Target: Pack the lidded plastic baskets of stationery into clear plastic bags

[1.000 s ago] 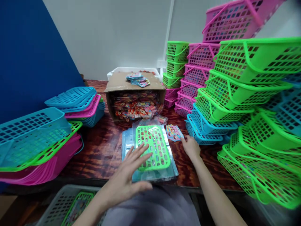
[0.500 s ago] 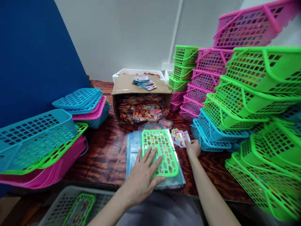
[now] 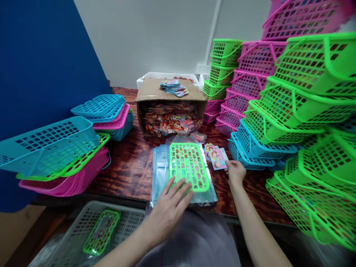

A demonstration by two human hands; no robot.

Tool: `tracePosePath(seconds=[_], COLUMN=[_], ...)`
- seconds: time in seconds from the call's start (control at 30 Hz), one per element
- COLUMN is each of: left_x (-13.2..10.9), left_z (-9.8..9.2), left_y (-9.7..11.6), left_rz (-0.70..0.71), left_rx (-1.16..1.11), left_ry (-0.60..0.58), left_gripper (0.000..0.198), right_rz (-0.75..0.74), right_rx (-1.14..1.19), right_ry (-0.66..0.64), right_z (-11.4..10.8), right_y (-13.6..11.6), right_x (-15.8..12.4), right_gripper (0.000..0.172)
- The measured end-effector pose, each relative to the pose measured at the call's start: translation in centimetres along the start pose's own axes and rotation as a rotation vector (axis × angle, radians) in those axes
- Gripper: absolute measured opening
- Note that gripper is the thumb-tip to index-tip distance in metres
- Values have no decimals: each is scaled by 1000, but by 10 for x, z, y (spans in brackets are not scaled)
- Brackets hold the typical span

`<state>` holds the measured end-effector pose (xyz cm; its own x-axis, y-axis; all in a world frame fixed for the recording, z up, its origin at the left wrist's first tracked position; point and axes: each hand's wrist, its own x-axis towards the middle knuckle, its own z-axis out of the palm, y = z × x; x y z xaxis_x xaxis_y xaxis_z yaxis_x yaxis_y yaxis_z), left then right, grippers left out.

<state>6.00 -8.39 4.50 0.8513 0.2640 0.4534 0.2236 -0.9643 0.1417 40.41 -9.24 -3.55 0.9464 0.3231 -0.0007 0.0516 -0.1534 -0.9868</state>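
Observation:
A flat green plastic lattice panel (image 3: 190, 167) lies on a stack of clear plastic bags (image 3: 160, 167) at the table's front edge. Colourful items show through its oval holes. My left hand (image 3: 171, 207) is open, fingers spread, fingertips at the panel's lower left edge. To the right, my right hand (image 3: 236, 172) pinches one printed card (image 3: 219, 158) by its right side. More printed cards (image 3: 208, 151) lie fanned on the table, partly beneath the held one.
Behind stands a cardboard box (image 3: 172, 91) of packaged items, cards (image 3: 174, 87) on top. Filled green baskets (image 3: 294, 107) and pink baskets (image 3: 247, 79) tower at right. Nested baskets (image 3: 63, 174) and blue lattice panels (image 3: 98, 105) stand at left. Below is a grey crate (image 3: 136, 215) holding a bagged green basket (image 3: 102, 231).
My right hand has drawn one card out over the others, toward me. The fingers of my left hand have slid from the panel's middle to its lower edge. The view has shifted slightly.

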Motion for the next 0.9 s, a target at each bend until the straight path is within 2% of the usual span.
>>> tracePosePath(seconds=[0.1, 0.17, 0.33, 0.5, 0.6, 0.7, 0.8, 0.9], left_x=[1, 4, 19, 31, 36, 39, 40, 38], left_z=[0, -3, -9, -13, -15, -19, -21, -23], left_y=[-1, 0, 1, -1, -1, -2, -3, -5], left_rz=[-13, -15, -17, -64, -87, -99, -102, -76], left_rx=[-40, -48, -11, 24, 10, -10, -32, -21], left_ry=[146, 201, 283, 307, 302, 293, 292, 309], left_gripper=[28, 22, 17, 17, 16, 17, 20, 19], right_rz=[39, 81, 189, 286, 299, 362, 446, 488], right_rx=[120, 192, 327, 414, 416, 308, 184, 217], right_ry=[28, 17, -161, -291, -318, -497, -720, -721], right_z=[-22, -42, -91, -119, -128, -129, -118, -97], right_y=[-12, -22, -44, -59, -66, -68, -65, -65], right_x=[-16, -30, -75, -117, -141, -172, -202, -219], right_gripper=[48, 52, 51, 42, 39, 40, 44, 48])
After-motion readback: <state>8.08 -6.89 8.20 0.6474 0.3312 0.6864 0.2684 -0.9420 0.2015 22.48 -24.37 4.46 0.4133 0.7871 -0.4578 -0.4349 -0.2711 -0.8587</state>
